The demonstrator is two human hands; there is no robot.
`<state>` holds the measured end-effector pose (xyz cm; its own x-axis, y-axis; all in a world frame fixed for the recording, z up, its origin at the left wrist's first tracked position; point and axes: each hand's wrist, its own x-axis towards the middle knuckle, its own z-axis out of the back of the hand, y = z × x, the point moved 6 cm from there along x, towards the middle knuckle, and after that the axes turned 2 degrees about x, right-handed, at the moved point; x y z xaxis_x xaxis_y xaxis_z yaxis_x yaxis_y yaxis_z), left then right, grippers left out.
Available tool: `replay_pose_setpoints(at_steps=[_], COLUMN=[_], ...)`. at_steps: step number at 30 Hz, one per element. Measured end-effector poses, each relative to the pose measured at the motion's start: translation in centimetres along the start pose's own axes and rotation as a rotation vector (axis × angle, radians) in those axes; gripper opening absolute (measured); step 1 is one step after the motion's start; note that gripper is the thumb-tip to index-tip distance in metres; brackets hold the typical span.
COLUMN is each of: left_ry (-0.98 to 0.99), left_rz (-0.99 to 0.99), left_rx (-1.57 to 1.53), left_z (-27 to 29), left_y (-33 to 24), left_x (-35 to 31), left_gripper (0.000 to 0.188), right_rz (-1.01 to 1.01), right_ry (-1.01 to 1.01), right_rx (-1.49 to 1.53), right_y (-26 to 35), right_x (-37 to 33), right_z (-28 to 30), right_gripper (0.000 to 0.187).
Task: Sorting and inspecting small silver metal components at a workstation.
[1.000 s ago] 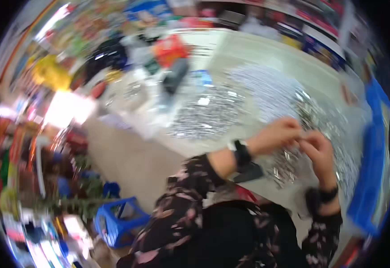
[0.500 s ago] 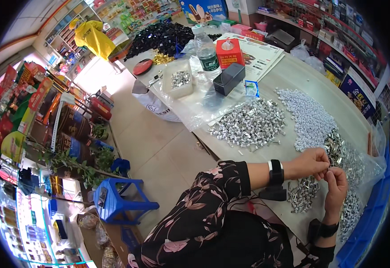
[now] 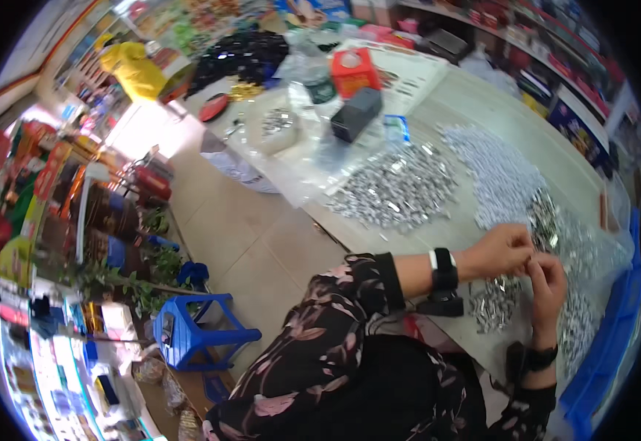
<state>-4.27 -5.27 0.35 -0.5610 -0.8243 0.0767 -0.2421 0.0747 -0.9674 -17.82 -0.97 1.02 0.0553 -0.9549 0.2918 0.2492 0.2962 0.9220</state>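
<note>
Left hand (image 3: 502, 250) and right hand (image 3: 548, 290) meet at the fingertips by the silver pieces (image 3: 494, 306), can't tell if anything's pinched. Light grip, low over the table (image 3: 482, 101), probably works best.

On the table (image 3: 482, 95), the near metal heap (image 3: 493, 305) lies left of your right hand (image 3: 546, 290), nearer you than your left hand (image 3: 498, 251). The far metal heap (image 3: 397, 187) lies left of the bead pile (image 3: 497, 176); behind that heap, a box (image 3: 355, 115), with a tub (image 3: 280, 147) to its left. Stool (image 3: 188, 342) on floor (image 3: 254, 242), your left.
</note>
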Motion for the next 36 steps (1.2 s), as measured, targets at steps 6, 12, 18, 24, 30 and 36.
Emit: replay_pose_setpoints(at_steps=[6,12,18,24,30,36], left_ry=[-0.05,-0.044,-0.035,-0.047,-0.006,-0.115], left_rz=[0.041,-0.078,-0.23,-0.124,-0.003,-0.137], left_rx=[0.08,0.148,0.525,0.54,0.421,0.781], left_z=[2.0,1.1,0.5,0.7,0.4,3.9], left_y=[0.1,-0.2,-0.4,-0.3,-0.2,-1.0], left_x=[0.5,0.7,-0.1,-0.3,-0.2,1.9], left_gripper=[0.012,0.015,0.018,0.022,0.017,0.017], right_rz=[-0.121,-0.207,-0.257,-0.259,-0.245,-0.284], right_ry=[0.027,0.085,0.136,0.182,0.156,0.339], right_rx=[0.176,0.492,0.367,0.391,0.316,0.068], right_y=[-0.3,-1.4,-2.2,-2.4,-2.4,-1.1], right_x=[1.9,1.3,0.9,1.1,1.2,0.5], right_z=[-1.9,-1.7,-1.4,-1.9,-1.8,-2.0], right_gripper=[0.007,0.019,0.016,0.011,0.011,0.013])
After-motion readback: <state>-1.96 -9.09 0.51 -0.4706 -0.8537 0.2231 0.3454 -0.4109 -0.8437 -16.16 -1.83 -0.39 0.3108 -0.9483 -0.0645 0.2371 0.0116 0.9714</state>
